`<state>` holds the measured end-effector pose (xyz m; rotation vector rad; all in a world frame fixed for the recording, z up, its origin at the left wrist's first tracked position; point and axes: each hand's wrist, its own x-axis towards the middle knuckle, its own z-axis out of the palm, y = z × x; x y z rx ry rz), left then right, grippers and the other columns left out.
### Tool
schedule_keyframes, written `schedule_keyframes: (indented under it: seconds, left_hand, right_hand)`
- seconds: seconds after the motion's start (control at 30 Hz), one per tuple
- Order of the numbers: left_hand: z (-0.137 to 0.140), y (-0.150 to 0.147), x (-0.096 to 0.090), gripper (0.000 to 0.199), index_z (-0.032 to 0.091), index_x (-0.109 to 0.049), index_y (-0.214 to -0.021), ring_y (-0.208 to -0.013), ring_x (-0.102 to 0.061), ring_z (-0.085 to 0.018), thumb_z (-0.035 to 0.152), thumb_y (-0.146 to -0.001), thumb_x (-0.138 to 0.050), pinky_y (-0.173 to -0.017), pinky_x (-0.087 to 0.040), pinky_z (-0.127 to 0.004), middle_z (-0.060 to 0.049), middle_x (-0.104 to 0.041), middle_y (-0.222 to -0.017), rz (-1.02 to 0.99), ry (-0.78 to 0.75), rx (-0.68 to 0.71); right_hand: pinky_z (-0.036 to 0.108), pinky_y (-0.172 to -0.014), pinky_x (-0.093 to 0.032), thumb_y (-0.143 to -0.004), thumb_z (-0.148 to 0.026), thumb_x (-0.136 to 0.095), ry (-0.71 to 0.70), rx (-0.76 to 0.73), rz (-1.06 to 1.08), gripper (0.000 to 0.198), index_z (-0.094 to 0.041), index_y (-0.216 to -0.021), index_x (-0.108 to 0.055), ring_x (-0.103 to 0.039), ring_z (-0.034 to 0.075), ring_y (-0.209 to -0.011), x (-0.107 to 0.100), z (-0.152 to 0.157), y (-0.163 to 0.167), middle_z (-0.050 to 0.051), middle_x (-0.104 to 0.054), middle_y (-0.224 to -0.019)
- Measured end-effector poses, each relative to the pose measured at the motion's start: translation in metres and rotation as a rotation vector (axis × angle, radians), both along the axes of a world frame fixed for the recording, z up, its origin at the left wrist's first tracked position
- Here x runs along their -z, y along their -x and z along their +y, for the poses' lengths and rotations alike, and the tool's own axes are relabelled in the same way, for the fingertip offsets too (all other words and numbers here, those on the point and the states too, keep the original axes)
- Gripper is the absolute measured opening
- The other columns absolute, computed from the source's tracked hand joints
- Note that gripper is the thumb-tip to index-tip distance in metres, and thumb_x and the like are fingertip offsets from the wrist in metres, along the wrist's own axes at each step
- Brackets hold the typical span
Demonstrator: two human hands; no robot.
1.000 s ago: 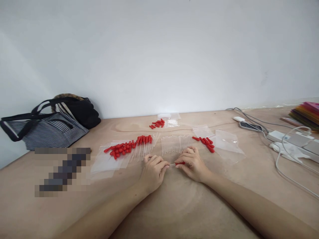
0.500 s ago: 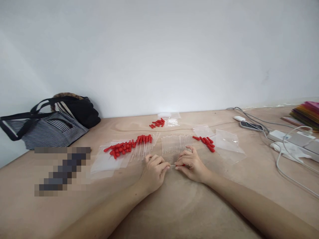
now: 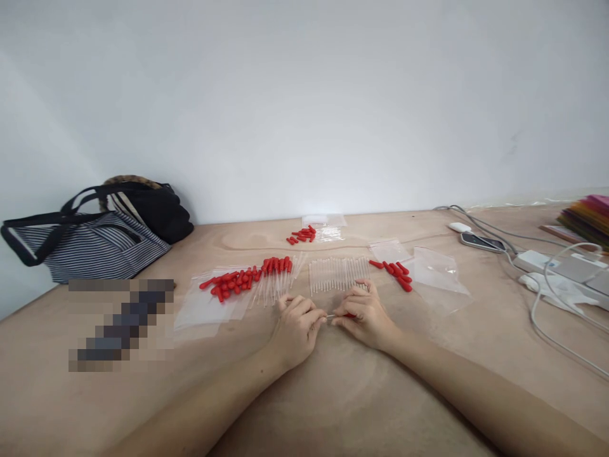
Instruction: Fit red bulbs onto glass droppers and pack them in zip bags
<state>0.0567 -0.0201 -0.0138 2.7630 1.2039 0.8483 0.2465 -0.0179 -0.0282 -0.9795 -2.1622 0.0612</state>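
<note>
My left hand point(image 3: 299, 324) pinches one end of a thin glass dropper tube point(image 3: 330, 316). At its other end my right hand point(image 3: 364, 317) is closed around a red rubber bulb point(image 3: 351, 315), mostly hidden by the fingers. The two hands are close together, with a short stretch of tube showing between them. Just beyond lies a row of clear glass tubes point(image 3: 337, 274). Several loose red bulbs point(image 3: 394, 271) rest to the right of that row. On the left, droppers with red bulbs fitted point(image 3: 276, 266) lie beside a heap of red bulbs point(image 3: 231, 284).
Plastic bags point(image 3: 440, 276) lie flat on the right, more point(image 3: 202, 317) under the left heap. A further bag with tubes point(image 3: 330, 231) is near the wall. A striped bag point(image 3: 107, 247) stands left; a phone point(image 3: 483, 242), cables and a power strip point(image 3: 533, 261) are right.
The hands stay almost in place, and the visible stretch of tube between them is slightly shorter. The whole view has shifted a little.
</note>
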Motion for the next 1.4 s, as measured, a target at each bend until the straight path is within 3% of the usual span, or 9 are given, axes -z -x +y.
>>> schedule_keyframes:
  seconds: [0.13,0.27,0.4,0.57,0.7,0.83,1.07,1.4]
  left_hand:
    - [0.0,0.0,0.0,0.019,0.023,-0.063,-0.078,-0.073,-0.052,-0.015,0.02,-0.083,-0.046,-0.076,-0.024,-0.036,0.001,-0.062,-0.072,-0.006,0.022,-0.002]
    - [0.0,0.0,-0.001,0.019,0.023,-0.063,-0.077,-0.072,-0.053,-0.014,0.021,-0.084,-0.045,-0.075,-0.025,-0.035,0.001,-0.062,-0.071,-0.025,0.027,-0.008]
    - [0.0,0.001,-0.001,0.02,0.023,-0.063,-0.076,-0.071,-0.053,-0.014,0.021,-0.084,-0.045,-0.076,-0.025,-0.035,0.001,-0.062,-0.069,-0.023,0.026,-0.004]
    - [0.0,0.001,-0.002,0.02,0.023,-0.064,-0.075,-0.071,-0.052,-0.015,0.021,-0.083,-0.046,-0.075,-0.025,-0.036,0.001,-0.061,-0.068,0.002,0.027,0.011]
    - [0.001,0.002,0.0,0.02,0.022,-0.063,-0.075,-0.072,-0.052,-0.015,0.021,-0.083,-0.045,-0.075,-0.024,-0.036,0.0,-0.061,-0.069,-0.006,0.008,0.018]
    - [0.0,0.003,0.0,0.02,0.022,-0.063,-0.076,-0.072,-0.052,-0.015,0.02,-0.084,-0.045,-0.076,-0.024,-0.036,0.0,-0.06,-0.069,-0.02,-0.01,0.011]
    - [-0.005,-0.001,-0.007,0.018,0.021,-0.061,-0.074,-0.072,-0.05,-0.016,0.019,-0.083,-0.045,-0.08,-0.023,-0.039,0.0,-0.059,-0.067,0.054,-0.12,0.011]
    - [-0.003,-0.003,-0.001,0.017,0.018,-0.059,-0.07,-0.068,-0.048,-0.014,0.016,-0.081,-0.046,-0.08,-0.024,-0.037,0.001,-0.057,-0.064,-0.007,-0.277,0.021]
  right_hand:
    - [0.039,-0.084,-0.034,-0.072,-0.034,-0.065,0.078,-0.022,0.091,0.019,-0.021,-0.085,-0.061,-0.058,0.015,-0.073,-0.002,0.001,-0.002,0.0,-0.066,-0.072]
    - [0.034,-0.074,-0.043,-0.072,-0.025,-0.064,0.185,-0.082,0.143,0.018,-0.021,-0.089,-0.061,-0.058,0.016,-0.077,-0.005,0.0,-0.006,0.003,-0.064,-0.078]
    - [0.032,-0.071,-0.045,-0.076,-0.016,-0.056,0.153,-0.121,0.137,0.016,-0.021,-0.09,-0.061,-0.057,0.015,-0.077,-0.005,0.001,-0.008,0.003,-0.064,-0.079]
    - [0.033,-0.074,-0.043,-0.079,-0.015,-0.051,0.041,-0.195,0.034,0.014,-0.021,-0.087,-0.061,-0.055,0.015,-0.073,-0.005,0.004,-0.01,0.002,-0.065,-0.073]
    - [0.032,-0.073,-0.041,-0.079,-0.018,-0.053,0.039,-0.203,0.046,0.01,-0.02,-0.083,-0.061,-0.054,0.013,-0.068,-0.007,0.005,-0.01,0.001,-0.065,-0.07]
    - [0.033,-0.075,-0.039,-0.078,-0.021,-0.055,0.049,-0.166,0.041,0.006,-0.02,-0.079,-0.061,-0.053,0.012,-0.066,-0.009,0.004,-0.009,0.0,-0.064,-0.067]
    - [0.042,-0.09,-0.026,-0.074,-0.015,-0.055,-0.05,-0.019,-0.161,0.01,-0.021,-0.078,-0.062,-0.053,0.014,-0.065,-0.01,-0.001,-0.004,-0.001,-0.064,-0.064]
    - [0.045,-0.095,-0.022,-0.065,-0.013,-0.066,0.1,0.083,-0.081,0.026,-0.022,-0.088,-0.059,-0.059,0.015,-0.072,-0.013,-0.004,0.003,-0.004,-0.067,-0.066]
